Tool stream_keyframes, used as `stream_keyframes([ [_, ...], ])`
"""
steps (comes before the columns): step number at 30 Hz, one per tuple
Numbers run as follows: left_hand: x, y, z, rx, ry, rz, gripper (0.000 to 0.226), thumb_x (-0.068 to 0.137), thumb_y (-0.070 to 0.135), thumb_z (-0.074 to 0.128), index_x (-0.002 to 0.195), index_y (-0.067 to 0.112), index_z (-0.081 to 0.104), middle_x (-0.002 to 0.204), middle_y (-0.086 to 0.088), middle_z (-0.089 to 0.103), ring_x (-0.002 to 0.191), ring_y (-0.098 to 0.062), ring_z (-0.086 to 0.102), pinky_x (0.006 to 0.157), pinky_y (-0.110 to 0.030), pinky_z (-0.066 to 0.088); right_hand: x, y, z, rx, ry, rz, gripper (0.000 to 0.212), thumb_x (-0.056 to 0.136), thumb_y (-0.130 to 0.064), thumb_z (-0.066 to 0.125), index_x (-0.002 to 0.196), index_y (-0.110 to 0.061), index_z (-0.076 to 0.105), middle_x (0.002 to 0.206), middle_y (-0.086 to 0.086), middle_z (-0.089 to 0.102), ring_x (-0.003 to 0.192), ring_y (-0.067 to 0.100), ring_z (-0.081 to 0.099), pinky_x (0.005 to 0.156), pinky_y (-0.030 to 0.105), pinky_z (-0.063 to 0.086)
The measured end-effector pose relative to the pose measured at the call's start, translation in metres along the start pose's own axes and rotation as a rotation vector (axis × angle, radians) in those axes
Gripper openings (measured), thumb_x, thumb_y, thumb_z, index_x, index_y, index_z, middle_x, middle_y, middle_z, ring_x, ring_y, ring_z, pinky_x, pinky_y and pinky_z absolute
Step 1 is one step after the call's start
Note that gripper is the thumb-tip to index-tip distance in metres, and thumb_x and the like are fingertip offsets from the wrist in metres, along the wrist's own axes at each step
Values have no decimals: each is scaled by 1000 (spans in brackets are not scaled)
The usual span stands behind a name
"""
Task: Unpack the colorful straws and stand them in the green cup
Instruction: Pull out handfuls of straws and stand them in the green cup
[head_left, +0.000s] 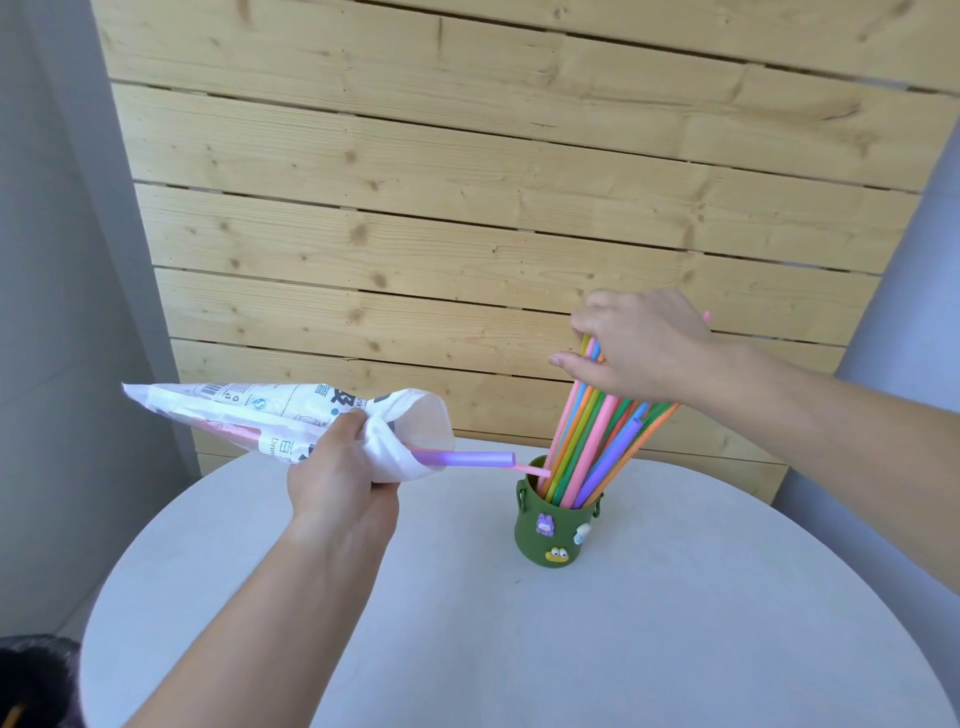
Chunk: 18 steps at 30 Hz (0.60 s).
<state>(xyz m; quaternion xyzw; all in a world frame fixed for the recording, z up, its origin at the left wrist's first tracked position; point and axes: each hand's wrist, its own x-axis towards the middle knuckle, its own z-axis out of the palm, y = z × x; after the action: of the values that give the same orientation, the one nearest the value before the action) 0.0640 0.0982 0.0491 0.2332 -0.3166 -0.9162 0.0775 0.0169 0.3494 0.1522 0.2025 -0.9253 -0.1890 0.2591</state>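
Observation:
A green cup with small frog charms stands on the round white table. Several colorful straws lean in it, tilted to the right. My right hand grips their upper ends from above. My left hand holds a white printed plastic straw bag sideways, its mouth toward the cup. A purple straw and a thin pink straw stick out of the bag's mouth, their tips near the cup's rim. More pink shows through the bag.
A pale wooden plank wall rises just behind the table. Grey walls flank it on both sides. A dark object sits at the lower left corner, off the table's edge.

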Motion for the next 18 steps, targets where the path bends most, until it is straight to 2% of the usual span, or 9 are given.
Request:
stream_keyframes([
  [3, -1, -1, 0, 0, 1, -1, 11, 97, 6, 64, 104, 15, 62, 117, -3, 73, 98, -22, 73, 104, -48, 56, 0, 1, -2, 111, -39, 75, 47, 91, -66, 45, 85, -25, 67, 89, -9, 51, 88, 23, 60, 65, 32, 38],
  [7, -3, 1, 0, -4, -5, 2, 13, 97, 6, 64, 107, 14, 62, 119, -4, 74, 97, -21, 73, 103, -47, 57, -1, 3, -2, 188, -40, 123, 39, 90, -61, 55, 97, -25, 68, 94, -10, 50, 88, 18, 52, 68, 32, 34],
  [10, -2, 1, 0, -5, -8, -1, 18, 97, 6, 63, 112, 15, 63, 118, -2, 75, 97, -19, 74, 103, -46, 57, -1, 4, -4, 209, -13, 130, 40, 87, -61, 60, 103, -25, 67, 96, -8, 52, 98, 24, 59, 72, 33, 40],
  [12, -2, 1, 0, -2, -11, -10, 14, 96, 6, 64, 107, 15, 64, 111, -1, 75, 96, -19, 74, 103, -47, 57, -1, 5, -5, 221, 4, 124, 42, 84, -61, 63, 103, -24, 66, 95, -6, 52, 102, 25, 58, 81, 35, 42],
  [15, -2, 1, 0, 4, -11, -13, 11, 96, 8, 65, 104, 16, 64, 111, -1, 75, 95, -20, 74, 103, -46, 57, -2, 7, -7, 235, 3, 129, 44, 84, -61, 63, 107, -24, 66, 101, -4, 55, 111, 25, 55, 93, 37, 42],
  [18, -2, 0, -1, 5, -14, -19, 12, 96, 8, 65, 104, 16, 64, 116, -2, 75, 98, -21, 75, 103, -47, 57, -3, 8, -11, 218, -36, 157, 45, 88, -61, 57, 112, -24, 68, 110, 0, 62, 118, 25, 52, 96, 38, 43],
])
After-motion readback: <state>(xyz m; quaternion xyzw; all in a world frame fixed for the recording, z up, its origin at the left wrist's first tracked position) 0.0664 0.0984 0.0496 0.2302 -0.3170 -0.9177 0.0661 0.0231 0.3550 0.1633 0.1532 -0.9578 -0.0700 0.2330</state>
